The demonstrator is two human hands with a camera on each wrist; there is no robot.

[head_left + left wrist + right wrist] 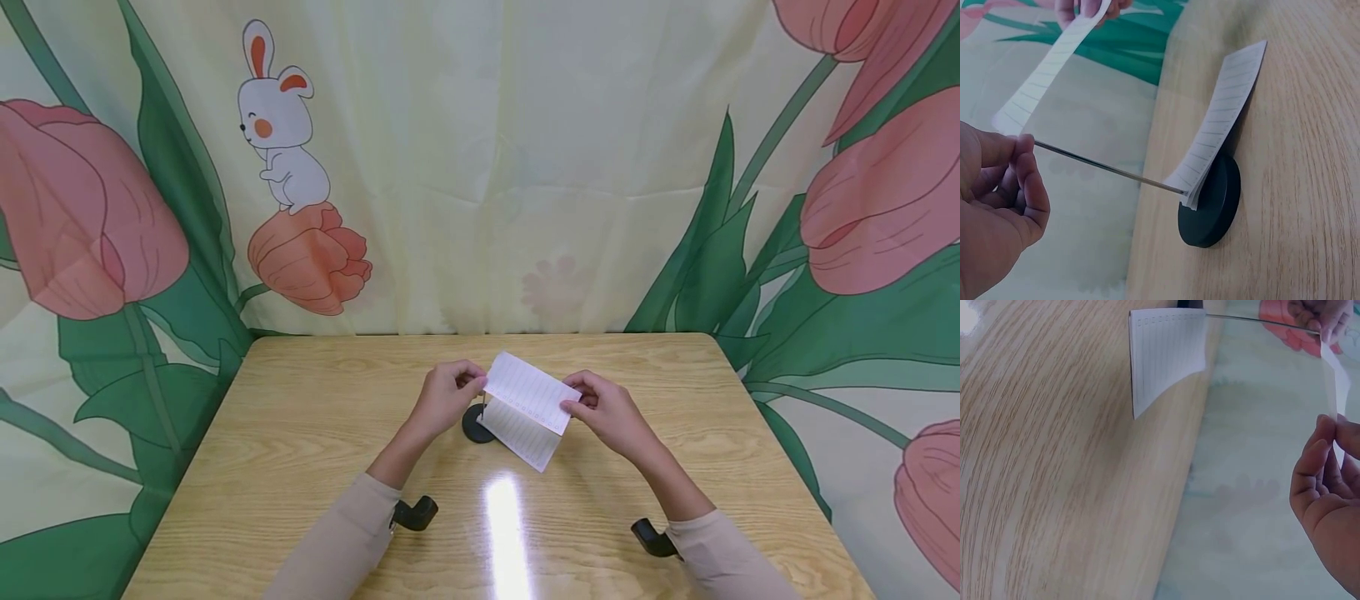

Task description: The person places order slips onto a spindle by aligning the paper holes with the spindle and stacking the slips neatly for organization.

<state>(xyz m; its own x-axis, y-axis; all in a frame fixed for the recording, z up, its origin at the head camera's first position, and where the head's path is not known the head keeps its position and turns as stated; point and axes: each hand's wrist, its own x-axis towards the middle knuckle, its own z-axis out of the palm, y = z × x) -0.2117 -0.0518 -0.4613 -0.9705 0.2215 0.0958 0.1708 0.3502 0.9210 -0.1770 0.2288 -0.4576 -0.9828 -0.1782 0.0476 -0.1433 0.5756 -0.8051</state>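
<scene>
A paper spike (1104, 165) with a round black base (474, 427) stands on the table. Several lined paper sheets (521, 437) are threaded low on its thin metal rod, close over the base. Higher up, a single lined sheet (528, 385) stretches between both hands. My left hand (444, 398) pinches its left corner right at the rod's top; the fingers hide the tip. My right hand (606, 410) pinches the sheet's opposite side between thumb and fingers. In the right wrist view the raised sheet (1335, 375) appears nearly edge-on, well above the lower sheets (1169, 359).
The wood-grain table (300, 433) ends at a curtain (487, 167) printed with tulips and a rabbit. Black wrist mounts (416, 512) stick out from both sleeves. A bright light reflection lies on the table's front middle.
</scene>
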